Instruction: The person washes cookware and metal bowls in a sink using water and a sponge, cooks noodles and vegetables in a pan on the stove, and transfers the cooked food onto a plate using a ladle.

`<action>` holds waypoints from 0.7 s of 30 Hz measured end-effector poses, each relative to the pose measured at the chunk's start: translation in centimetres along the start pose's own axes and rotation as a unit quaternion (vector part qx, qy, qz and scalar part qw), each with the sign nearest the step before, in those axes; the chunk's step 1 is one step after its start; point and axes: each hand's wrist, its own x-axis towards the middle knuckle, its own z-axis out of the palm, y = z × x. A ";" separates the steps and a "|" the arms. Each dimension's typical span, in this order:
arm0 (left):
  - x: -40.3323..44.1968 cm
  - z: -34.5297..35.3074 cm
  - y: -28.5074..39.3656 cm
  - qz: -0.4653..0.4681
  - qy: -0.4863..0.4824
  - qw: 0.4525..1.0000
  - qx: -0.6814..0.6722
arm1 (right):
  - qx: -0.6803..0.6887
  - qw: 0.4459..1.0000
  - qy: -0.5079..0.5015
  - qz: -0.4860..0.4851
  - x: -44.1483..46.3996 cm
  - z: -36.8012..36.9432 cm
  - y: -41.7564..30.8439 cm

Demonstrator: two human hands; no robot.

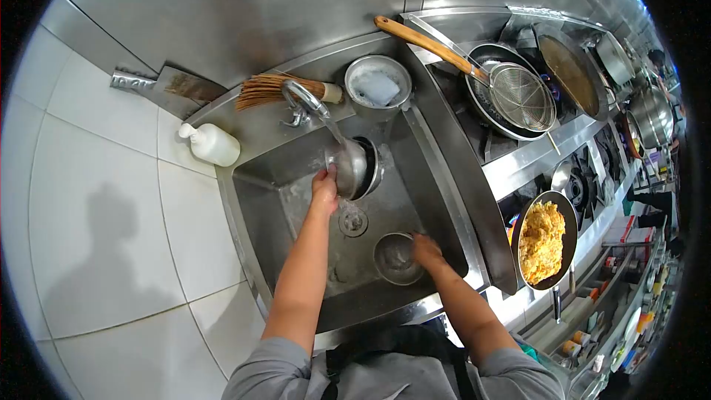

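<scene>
My left hand (324, 191) grips a metal bowl (346, 167), tilted on its side under water running from the faucet (306, 98). Just behind it, against the right of that bowl, shows the rim of a second, dark-inside bowl (376, 170); I cannot tell whether the two touch. Lower in the steel sink (255, 211), my right hand (426, 252) is closed on the right rim of another round metal bowl (396, 261), which sits near the sink floor. The drain (353, 222) lies between the hands.
Behind the sink are a straw brush (263, 91), a pot with a whitish sponge-like thing (378, 74) and a white pump bottle (215, 145). On the stove to the right stand a pan of yellow food (542, 244), a wood-handled strainer (523, 98) over a pan, and another pan (569, 74).
</scene>
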 end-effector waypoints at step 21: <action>1.8 1.7 -0.9 -0.023 -0.230 0.916 -0.329 | -0.043 0.998 -0.039 -0.010 1.8 2.5 2.1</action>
